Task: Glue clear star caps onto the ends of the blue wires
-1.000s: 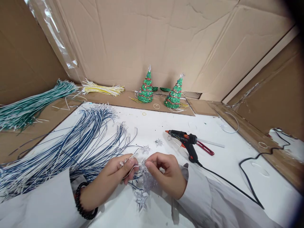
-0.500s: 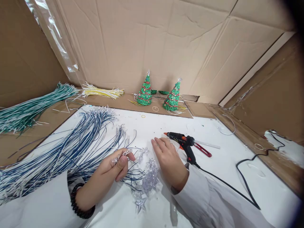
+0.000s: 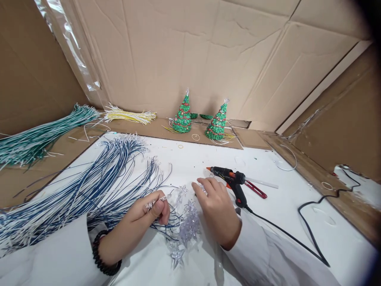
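Note:
My left hand is closed around several small clear LED bulbs, one of them sticking out past the thumb and fingertip. Blue and white wires lie behind and under that hand. My right hand is on the white tabletop with curled fingers, and a clear sparkling piece, seemingly a plastic star, shows between them; the fingers partly hide it. Between the hands lies a pile of clear plastic stars. A black glue gun rests just beyond my right hand.
A red cutter lies under the glue stick, and a black cord runs right. Two small green Christmas trees stand at the back before a cardboard wall. Green wires and yellow wires lie at left.
My right hand's fingers have curled in from lying flatter, and a clear piece now shows between them. The left hand has turned slightly, keeping the bulbs. The view has shifted a little.

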A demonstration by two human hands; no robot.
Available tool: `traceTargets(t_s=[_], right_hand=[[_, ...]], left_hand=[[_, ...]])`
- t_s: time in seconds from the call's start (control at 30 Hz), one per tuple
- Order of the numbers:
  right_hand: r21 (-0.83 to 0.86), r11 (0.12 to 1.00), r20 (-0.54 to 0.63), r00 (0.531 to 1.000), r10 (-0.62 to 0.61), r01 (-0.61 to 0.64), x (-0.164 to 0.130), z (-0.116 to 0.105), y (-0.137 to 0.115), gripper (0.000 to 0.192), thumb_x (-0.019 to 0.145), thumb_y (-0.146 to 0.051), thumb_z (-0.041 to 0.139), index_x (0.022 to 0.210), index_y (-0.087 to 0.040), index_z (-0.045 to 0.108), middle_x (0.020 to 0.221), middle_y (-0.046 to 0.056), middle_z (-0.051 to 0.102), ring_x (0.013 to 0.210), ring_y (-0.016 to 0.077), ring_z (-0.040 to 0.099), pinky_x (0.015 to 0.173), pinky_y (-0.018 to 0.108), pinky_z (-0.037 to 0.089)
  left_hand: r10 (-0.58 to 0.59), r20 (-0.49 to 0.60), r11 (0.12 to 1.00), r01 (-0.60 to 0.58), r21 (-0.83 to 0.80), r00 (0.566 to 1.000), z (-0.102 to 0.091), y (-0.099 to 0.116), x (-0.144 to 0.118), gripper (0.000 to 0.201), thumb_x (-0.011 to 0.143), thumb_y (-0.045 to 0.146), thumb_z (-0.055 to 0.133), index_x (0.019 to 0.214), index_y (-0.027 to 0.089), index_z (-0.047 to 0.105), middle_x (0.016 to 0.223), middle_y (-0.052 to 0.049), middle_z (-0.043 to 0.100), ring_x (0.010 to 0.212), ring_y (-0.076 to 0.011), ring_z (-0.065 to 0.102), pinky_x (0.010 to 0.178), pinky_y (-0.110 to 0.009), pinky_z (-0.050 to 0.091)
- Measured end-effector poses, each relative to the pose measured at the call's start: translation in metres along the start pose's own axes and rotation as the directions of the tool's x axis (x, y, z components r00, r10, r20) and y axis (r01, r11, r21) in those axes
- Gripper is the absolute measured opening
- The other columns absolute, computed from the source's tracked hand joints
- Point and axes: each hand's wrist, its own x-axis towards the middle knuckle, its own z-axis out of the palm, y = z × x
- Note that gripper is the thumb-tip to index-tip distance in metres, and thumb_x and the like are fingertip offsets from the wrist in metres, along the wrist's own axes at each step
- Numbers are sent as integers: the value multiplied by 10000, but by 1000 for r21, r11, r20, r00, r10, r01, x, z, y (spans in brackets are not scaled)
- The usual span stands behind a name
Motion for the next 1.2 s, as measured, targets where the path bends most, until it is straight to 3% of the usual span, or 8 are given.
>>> traceTargets(t_s=[0.13, 0.3, 0.43, 0.6, 0.73, 0.87, 1.03, 1.2], right_hand=[[-115, 991, 69, 995, 77, -68, -4, 2, -2, 238, 790, -40, 527, 1000, -98, 623, 989, 159, 615, 930, 288, 518, 755, 404, 403], [4, 998, 163, 984, 67, -69, -5, 3, -3, 270, 764, -2, 520, 982, -120, 627, 791, 94, 618, 729, 239, 551, 641, 375, 433], [244, 965, 76, 994, 77, -94, -4, 0, -5, 279, 810, 8, 435, 999, -117, 598, 856, 98, 624, 809, 227, 562, 713, 370, 464], [621, 777, -141, 990, -15, 100, -6, -8, -15, 276, 882, -77, 411, 1128, -147, 515, 1031, 89, 627, 941, 187, 566, 811, 328, 492], [653, 735, -211, 976, -56, 183, -7, -11, -20, 265, 882, -76, 442, 1114, -159, 540, 1081, 97, 624, 974, 183, 573, 812, 327, 508], [654, 726, -213, 972, -95, 214, -4, -12, -18, 245, 892, -92, 434, 1083, -147, 577, 1061, 112, 625, 947, 182, 573, 778, 321, 516], [672, 713, -201, 976, -83, 199, -2, -11, -17, 248, 898, -106, 408, 1045, -169, 598, 980, 91, 637, 897, 170, 571, 733, 308, 509], [757, 649, -98, 995, -7, 79, -2, -11, -19, 158, 855, -122, 479, 944, -175, 599, 885, 61, 605, 831, 153, 556, 717, 270, 478]], left_hand=[[13, -11, 1000, -13, -5, 1000, -1, -1, 1, 402, 895, 472, 385, 663, 163, 495, 640, 3, 505, 625, -132, 464, 625, -239, 348], [16, -1, 1000, -16, -15, 1000, -2, -4, 1, 400, 898, 467, 388, 668, 161, 503, 646, 3, 510, 627, -128, 468, 622, -235, 351], [39, -11, 999, -39, -26, 999, 0, -3, 2, 396, 892, 473, 400, 675, 159, 510, 662, -4, 529, 644, -133, 494, 635, -236, 373], [44, -11, 998, -44, 52, 999, 0, -5, 4, 353, 902, 435, 400, 728, 157, 532, 728, -14, 551, 729, -148, 518, 704, -240, 387], [66, 9, 989, -67, 130, 998, -2, -9, 4, 355, 889, 444, 422, 700, 159, 520, 708, -4, 528, 717, -143, 490, 693, -233, 378], [63, 16, 994, -64, 85, 998, -4, -11, 5, 356, 879, 443, 444, 684, 156, 525, 685, 2, 514, 700, -137, 490, 678, -224, 387], [57, 20, 997, -57, 42, 998, -4, -12, 5, 326, 883, 416, 450, 730, 151, 561, 725, -12, 553, 734, -146, 524, 706, -228, 415], [159, 96, 966, -175, 192, 983, -2, -5, 3, 295, 896, 357, 450, 731, 158, 593, 761, -18, 587, 762, -145, 543, 727, -217, 410]])
